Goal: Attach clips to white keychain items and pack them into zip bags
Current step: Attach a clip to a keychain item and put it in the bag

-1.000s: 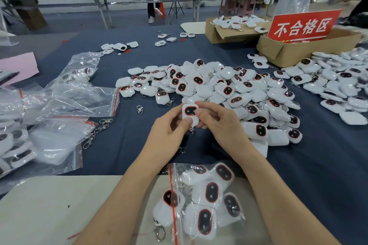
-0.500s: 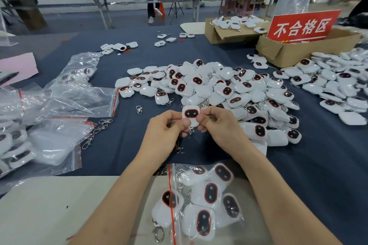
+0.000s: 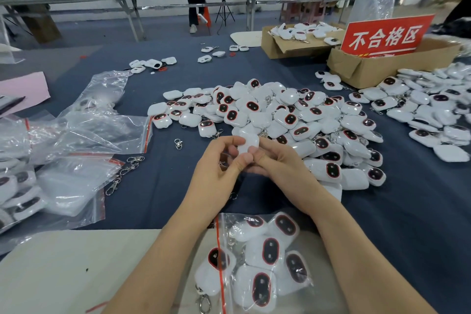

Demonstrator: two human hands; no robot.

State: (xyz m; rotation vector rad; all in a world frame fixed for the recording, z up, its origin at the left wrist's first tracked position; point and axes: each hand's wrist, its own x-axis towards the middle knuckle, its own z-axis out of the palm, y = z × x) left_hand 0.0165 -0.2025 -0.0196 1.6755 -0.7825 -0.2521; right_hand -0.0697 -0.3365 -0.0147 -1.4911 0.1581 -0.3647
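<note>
Both hands hold one white keychain item (image 3: pixel 248 144) above the dark blue table, its plain white back toward me. My left hand (image 3: pixel 219 173) pinches it from the left and my right hand (image 3: pixel 276 164) from the right, fingers curled round it. Any clip on it is hidden by my fingers. A big pile of white keychain items (image 3: pixel 285 120) with dark oval windows lies just beyond. A clear zip bag (image 3: pixel 262 262) with a red seal lies below my wrists, holding several items. One item (image 3: pixel 211 270) with a metal clip (image 3: pixel 204 302) pokes out of its mouth.
Loose metal clips (image 3: pixel 122 173) and one single clip (image 3: pixel 178 144) lie left of my hands. Empty and filled zip bags (image 3: pixel 76 140) cover the left. A second pile (image 3: pixel 433 115) lies at right, behind it cardboard boxes (image 3: pixel 377 66) with a red sign (image 3: pixel 384 35). A person stands far back.
The item in my hands has been turned over: its dark oval window faced me before, now its plain white back shows. Both hands stayed in about the same place.
</note>
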